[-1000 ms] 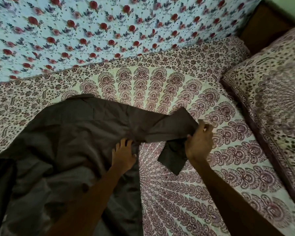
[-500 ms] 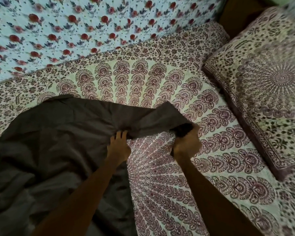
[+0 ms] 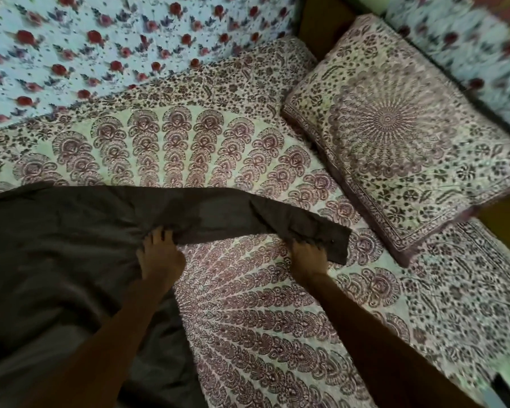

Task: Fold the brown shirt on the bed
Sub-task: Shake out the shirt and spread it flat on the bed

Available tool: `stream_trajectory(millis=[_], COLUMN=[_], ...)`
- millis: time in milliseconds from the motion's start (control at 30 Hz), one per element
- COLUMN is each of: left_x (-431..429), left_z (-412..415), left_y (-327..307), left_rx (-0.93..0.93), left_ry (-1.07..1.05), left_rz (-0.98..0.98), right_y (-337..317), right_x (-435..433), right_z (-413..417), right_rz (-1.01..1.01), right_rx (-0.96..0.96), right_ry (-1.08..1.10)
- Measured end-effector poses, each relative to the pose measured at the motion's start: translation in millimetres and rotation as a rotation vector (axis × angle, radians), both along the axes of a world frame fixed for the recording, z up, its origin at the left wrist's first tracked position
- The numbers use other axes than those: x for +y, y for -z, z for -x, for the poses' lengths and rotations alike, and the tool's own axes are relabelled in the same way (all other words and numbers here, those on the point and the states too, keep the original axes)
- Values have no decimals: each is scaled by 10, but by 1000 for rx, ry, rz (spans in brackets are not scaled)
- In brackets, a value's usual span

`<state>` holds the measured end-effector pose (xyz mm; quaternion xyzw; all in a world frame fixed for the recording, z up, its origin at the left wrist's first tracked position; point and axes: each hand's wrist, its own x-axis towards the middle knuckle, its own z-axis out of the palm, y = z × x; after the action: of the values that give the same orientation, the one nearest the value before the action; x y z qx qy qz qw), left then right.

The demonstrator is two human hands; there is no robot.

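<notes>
The brown shirt (image 3: pixel 71 245) lies spread over the left half of the patterned bed sheet (image 3: pixel 262 319), its body reaching off the left and bottom edges of the view. One sleeve (image 3: pixel 262 216) stretches flat to the right across the sheet. My left hand (image 3: pixel 159 256) presses with straight fingers on the cloth where the sleeve meets the body. My right hand (image 3: pixel 308 257) is at the sleeve's lower edge close to the cuff, its fingers curled onto the cloth, pinching it.
A pillow (image 3: pixel 401 136) in the same mandala print lies at the right, close to the sleeve's end. A light blue floral cloth (image 3: pixel 100 48) covers the wall behind the bed. A dark wooden frame (image 3: pixel 321 25) shows at the top corner.
My right hand has carried the sleeve end down and laid it flat out to the right; before, the cuff hung folded from that hand. My left hand stayed at the armpit.
</notes>
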<state>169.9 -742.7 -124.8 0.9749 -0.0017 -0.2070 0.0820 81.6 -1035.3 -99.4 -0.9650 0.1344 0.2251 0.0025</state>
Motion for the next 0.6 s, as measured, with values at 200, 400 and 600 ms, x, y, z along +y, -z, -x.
stream_trajectory(millis=[200,400,600], left_x=[-614,-1003,-1110], left_z=[-115,-279,-276], left_y=[-72,72,151], left_rx=[-189,-24,2], left_ry=[222,275,249], left_rz=[115,103,93], right_y=[26,112,-80], right_x=[-308,-833,-1116], right_z=[-268,-509,-827], right_rz=[-71,-56,-78], right_rx=[-323,-89,-196], right_ry=[383,334,444])
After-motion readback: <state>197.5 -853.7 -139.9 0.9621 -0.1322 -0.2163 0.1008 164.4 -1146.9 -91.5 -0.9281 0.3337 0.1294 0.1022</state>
